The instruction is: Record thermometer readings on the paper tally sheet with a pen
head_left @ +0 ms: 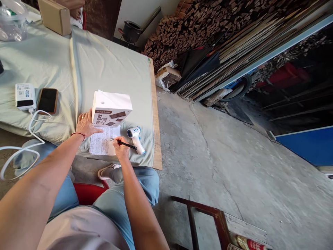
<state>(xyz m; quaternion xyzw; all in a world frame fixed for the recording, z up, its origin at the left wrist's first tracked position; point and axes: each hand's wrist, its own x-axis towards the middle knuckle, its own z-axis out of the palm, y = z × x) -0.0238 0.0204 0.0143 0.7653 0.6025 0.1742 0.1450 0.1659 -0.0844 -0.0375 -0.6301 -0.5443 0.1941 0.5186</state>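
Note:
In the head view, my right hand [121, 148] grips a black pen [128, 143]. Its tip is over a sheet of paper [102, 147] covered with rows of handwriting. My left hand [87, 124] lies with fingers spread at the paper's upper left, beside a white and brown "Super Meal" box [111, 107]. The box stands at the paper's far edge and hides part of the sheet. Just right of my right hand lies a white and blue infrared thermometer [136, 139].
A cloth-covered table [117, 76] carries a phone [47, 100], a white power bank [25, 96] with a white cable [33, 130], a cardboard box [54, 17] and a clear plastic container [11, 21]. Stacked firewood [179, 34] lines the wall. A wooden stool [218, 222] stands lower right.

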